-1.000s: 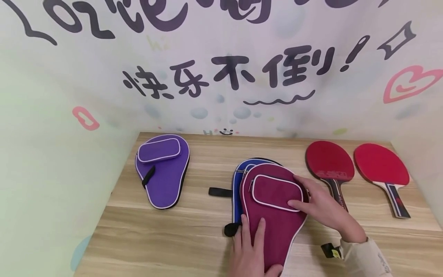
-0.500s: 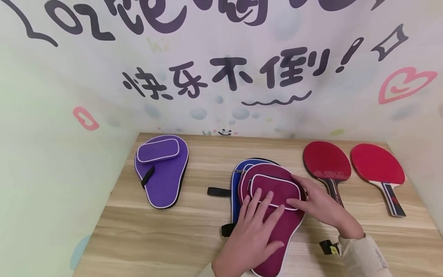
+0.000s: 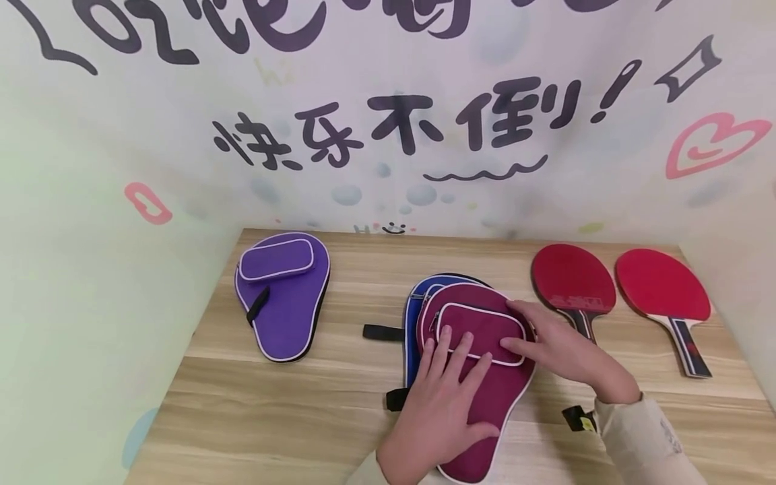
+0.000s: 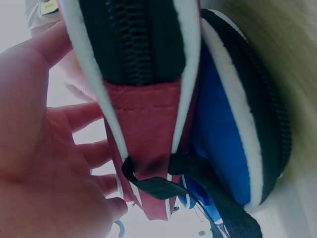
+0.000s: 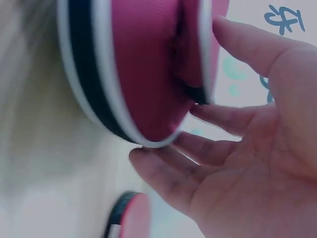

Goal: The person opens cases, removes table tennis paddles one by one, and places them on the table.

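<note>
In the head view a maroon table tennis bat case [image 3: 485, 404] lies over a blue bat case [image 3: 413, 330], which shows along its left and top edges. My left hand [image 3: 433, 411] rests across the maroon case with spread fingers, its fingertips at the lower edge of the zip pocket [image 3: 481, 330]. At the case's right edge is my right hand [image 3: 560, 347], thumb over the pocket and fingers along the rim. The right wrist view shows these fingers [image 5: 163, 173] extended against the white-piped rim. A black strap [image 4: 158, 188] loops from the maroon case's narrow end in the left wrist view.
On the left of the wooden table [image 3: 273, 417] lies a purple bat case [image 3: 285, 310]. Two red bats, one with a dark handle [image 3: 572, 279] and one with a striped handle [image 3: 663, 286], lie at the right. A printed wall cloth [image 3: 388, 202] stands behind.
My left hand has moved up and over from the maroon case's lower left edge onto its front, fingers spreading toward the pocket. My right hand stays at the right edge.
</note>
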`<action>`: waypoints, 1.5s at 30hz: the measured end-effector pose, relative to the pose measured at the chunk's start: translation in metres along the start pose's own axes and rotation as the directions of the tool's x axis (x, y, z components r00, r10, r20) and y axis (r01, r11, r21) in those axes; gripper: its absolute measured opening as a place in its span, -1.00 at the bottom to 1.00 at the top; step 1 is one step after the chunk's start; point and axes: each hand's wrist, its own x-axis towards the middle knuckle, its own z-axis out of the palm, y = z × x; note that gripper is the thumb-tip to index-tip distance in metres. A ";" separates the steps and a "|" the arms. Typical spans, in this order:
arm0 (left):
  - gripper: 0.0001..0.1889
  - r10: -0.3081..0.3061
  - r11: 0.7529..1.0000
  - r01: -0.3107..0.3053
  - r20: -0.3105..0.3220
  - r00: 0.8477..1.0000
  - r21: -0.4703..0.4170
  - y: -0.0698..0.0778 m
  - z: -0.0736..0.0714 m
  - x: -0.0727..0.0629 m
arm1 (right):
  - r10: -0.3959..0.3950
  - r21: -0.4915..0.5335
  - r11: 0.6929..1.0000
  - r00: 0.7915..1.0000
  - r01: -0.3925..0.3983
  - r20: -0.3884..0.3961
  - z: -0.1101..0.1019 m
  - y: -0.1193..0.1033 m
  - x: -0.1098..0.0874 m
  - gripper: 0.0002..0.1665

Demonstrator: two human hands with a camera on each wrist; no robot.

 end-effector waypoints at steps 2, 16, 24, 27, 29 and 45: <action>0.01 -0.006 1.000 0.006 0.011 1.000 0.003 -0.001 0.000 0.000 | -0.012 -0.012 1.000 1.000 0.012 0.022 -0.007 -0.006 0.008 -0.15; -0.01 0.005 1.000 -0.005 -0.020 1.000 -0.002 0.002 0.004 -0.003 | -0.100 -0.112 0.984 0.946 0.140 0.309 -0.001 -0.053 0.099 -0.34; -0.02 0.011 1.000 -0.011 -0.068 0.998 -0.001 0.001 0.005 -0.005 | -0.139 -0.179 0.959 0.914 0.221 0.382 0.011 -0.073 0.115 -0.53; -0.02 0.018 1.000 -0.018 -0.091 0.996 0.003 0.001 0.004 -0.006 | -0.171 -0.188 0.945 0.895 0.268 0.412 0.013 -0.079 0.119 -0.60; -0.02 0.021 1.000 -0.021 -0.097 0.995 0.004 0.000 0.005 -0.006 | -0.184 -0.201 0.934 0.881 0.295 0.436 0.014 -0.082 0.120 -0.64; 0.00 0.034 0.996 -0.019 -0.174 0.984 0.086 -0.002 0.006 -0.008 | -0.346 -0.225 0.852 0.830 0.473 0.438 0.024 -0.095 0.123 -0.70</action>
